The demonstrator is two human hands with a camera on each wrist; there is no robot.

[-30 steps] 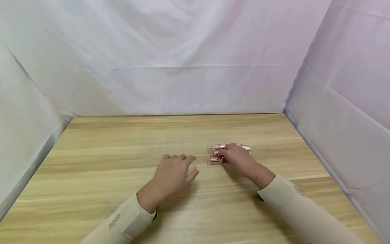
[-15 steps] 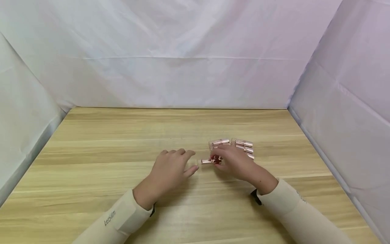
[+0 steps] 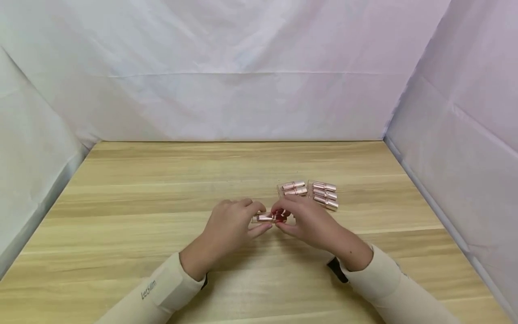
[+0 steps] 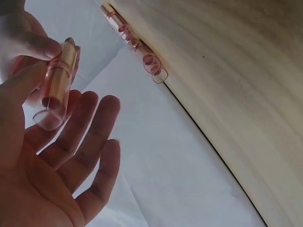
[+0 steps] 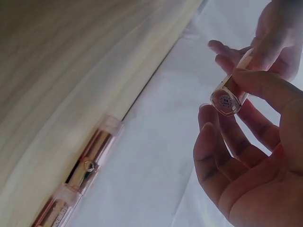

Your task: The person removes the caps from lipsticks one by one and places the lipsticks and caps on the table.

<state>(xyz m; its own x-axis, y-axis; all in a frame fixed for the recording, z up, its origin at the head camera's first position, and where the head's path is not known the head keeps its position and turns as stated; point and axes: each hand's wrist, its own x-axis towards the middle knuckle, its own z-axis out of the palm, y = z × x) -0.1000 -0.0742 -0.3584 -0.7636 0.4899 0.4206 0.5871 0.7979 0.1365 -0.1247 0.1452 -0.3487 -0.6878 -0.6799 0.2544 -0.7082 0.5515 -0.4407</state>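
Cream sleeves (image 3: 162, 292) angled inward as the left hand (image 3: 227, 226) and right hand (image 3: 314, 224) pinched opposite ends of a shiny, rose-gold tube (image 3: 265, 217) with a clear end, over the bench (image 3: 121, 225).

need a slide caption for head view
Left hand and right hand pinch one rose-gold lipstick tube; more tubes lie behind on the wooden table.

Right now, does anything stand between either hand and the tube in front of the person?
Nothing visible does. The left hand and right hand both pinch the tube directly, one toward each end. The other tubes lie on the table beyond the right hand, out of the way.
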